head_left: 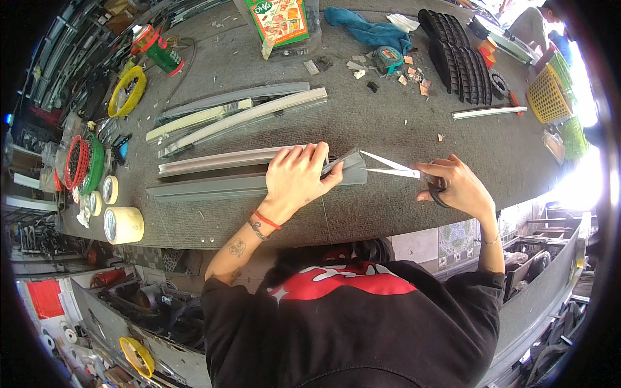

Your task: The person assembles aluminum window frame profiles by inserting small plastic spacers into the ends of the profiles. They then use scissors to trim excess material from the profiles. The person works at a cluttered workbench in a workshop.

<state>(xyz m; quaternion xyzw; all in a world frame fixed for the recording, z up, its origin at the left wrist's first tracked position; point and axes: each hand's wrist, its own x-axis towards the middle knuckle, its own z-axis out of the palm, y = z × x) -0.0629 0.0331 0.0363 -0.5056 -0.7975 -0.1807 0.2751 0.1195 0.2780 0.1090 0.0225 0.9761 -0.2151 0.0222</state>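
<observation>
My right hand (458,184) grips a pair of scissors (396,170) by the dark handles, blades spread and pointing left. The blade tips reach the end of a dark grey flexible strip (346,160). Between thumb and fingers, my left hand (294,173) pinches that strip over the right end of a long grey profile (213,188). A second, lighter profile (223,158) lies just behind it and passes under my left fingers. Farther back, several similar long profiles (259,116) lie side by side.
Tape rolls (124,225) and red and green baskets (95,165) stand at the left. A spray can (158,50), green packet (279,22), blue cloth (369,29), tape measure (388,59) and black ribbed parts (456,61) lie at the back. A yellow basket (548,94) and another person (533,29) are right.
</observation>
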